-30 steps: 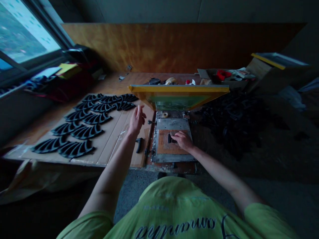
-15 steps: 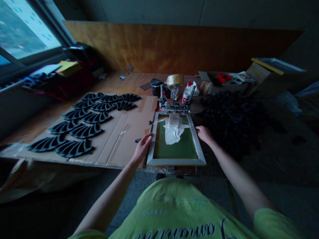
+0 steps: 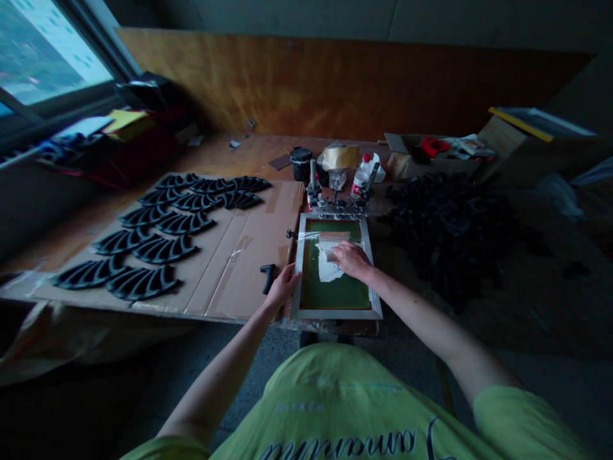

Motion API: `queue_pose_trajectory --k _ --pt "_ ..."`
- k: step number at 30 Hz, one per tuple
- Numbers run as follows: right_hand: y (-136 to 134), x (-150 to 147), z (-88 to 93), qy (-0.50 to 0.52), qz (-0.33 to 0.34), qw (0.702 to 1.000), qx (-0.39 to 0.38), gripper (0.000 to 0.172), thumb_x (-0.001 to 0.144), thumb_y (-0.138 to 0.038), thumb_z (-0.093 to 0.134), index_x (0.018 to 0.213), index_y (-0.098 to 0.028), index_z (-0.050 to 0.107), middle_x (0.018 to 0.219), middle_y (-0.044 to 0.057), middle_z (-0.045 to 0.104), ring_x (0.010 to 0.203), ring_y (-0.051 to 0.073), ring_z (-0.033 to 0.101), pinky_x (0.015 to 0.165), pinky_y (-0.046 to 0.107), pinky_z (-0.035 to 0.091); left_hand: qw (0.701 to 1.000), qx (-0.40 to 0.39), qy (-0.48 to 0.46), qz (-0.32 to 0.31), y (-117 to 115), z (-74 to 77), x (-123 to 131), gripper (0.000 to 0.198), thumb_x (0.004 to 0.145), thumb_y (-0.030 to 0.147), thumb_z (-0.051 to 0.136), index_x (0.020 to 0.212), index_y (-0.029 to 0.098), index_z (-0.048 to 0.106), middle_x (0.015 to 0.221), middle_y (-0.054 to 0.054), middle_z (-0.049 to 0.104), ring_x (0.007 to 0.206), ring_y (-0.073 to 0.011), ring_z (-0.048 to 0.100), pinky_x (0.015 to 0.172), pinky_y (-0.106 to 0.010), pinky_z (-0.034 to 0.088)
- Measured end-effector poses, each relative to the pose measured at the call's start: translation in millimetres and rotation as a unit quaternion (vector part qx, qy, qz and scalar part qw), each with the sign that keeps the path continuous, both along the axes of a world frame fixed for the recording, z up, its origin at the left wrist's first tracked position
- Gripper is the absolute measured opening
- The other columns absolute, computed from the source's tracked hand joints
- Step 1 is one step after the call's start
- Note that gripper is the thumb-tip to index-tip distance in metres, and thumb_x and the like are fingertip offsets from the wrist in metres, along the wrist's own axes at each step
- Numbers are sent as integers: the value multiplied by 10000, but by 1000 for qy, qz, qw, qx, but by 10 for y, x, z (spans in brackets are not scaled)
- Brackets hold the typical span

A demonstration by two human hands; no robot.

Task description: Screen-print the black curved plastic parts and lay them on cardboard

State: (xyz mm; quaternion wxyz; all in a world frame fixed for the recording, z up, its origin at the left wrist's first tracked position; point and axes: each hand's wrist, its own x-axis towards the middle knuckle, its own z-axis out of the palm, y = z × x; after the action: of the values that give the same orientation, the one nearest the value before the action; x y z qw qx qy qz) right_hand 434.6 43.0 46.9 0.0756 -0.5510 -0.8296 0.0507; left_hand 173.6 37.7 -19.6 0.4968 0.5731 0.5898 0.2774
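A silk-screen frame [image 3: 376,300] with a green mesh lies flat at the table's front edge, below a metal hinge clamp [image 3: 338,207]. White ink [image 3: 328,271] is smeared on the mesh around a wooden squeegee [image 3: 338,236]. My right hand [image 3: 353,260] reaches over the mesh with its fingers closed at the squeegee. On the frame's left rail, my left hand [image 3: 284,284] has its fingers closed at the edge. Beside that hand, a black bent piece [image 3: 268,279] rests on the cardboard. What lies under the mesh is hidden.
On the left, several black ribbed fan-shaped pieces [image 3: 165,249] lie in rows on a cardboard sheet [image 3: 225,268]. A dark heap of black parts [image 3: 445,223] covers the right side. Behind the clamp stand a black tub [image 3: 301,165], a tape roll [image 3: 340,156] and bottles [image 3: 359,182].
My right hand has left the frame's right rail and moved inward to the squeegee. The frame has come down flatter, and my left hand has shifted slightly nearer, uncovering more of the bent piece.
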Motion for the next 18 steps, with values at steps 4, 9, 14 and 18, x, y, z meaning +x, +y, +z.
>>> queue_pose_trajectory --k 4,9,14,18 --pt "-216 145 25 7 149 989 -18 236 860 -60 511 918 -173 710 908 81 708 943 213 585 765 297 420 999 -30 -32 14 -6 37 4 568 778 496 691 1255 193 636 815 -28 714 660 -168 627 580 -239 477" --pt "-126 144 85 37 131 990 -31 177 788 -81 594 835 -203 713 834 47 698 867 213 593 748 302 416 995 -41 -89 37 -33 111 31 544 743 475 729 1200 188 661 869 -51 727 711 -184 642 597 -239 481" --pt "-313 81 -110 58 89 994 32 299 828 -29 507 991 -166 715 984 94 713 970 222 597 845 332 440 994 -47 -96 35 -58 162 37 550 729 469 737 1185 171 663 862 -55 726 707 -184 641 579 -238 474" --pt "-293 119 -65 54 93 994 6 188 858 -144 614 1003 -203 718 945 55 717 930 213 623 835 321 458 992 -63 -101 38 -41 159 30 589 711 491 743 1197 171 647 823 -41 714 657 -166 624 537 -225 448"
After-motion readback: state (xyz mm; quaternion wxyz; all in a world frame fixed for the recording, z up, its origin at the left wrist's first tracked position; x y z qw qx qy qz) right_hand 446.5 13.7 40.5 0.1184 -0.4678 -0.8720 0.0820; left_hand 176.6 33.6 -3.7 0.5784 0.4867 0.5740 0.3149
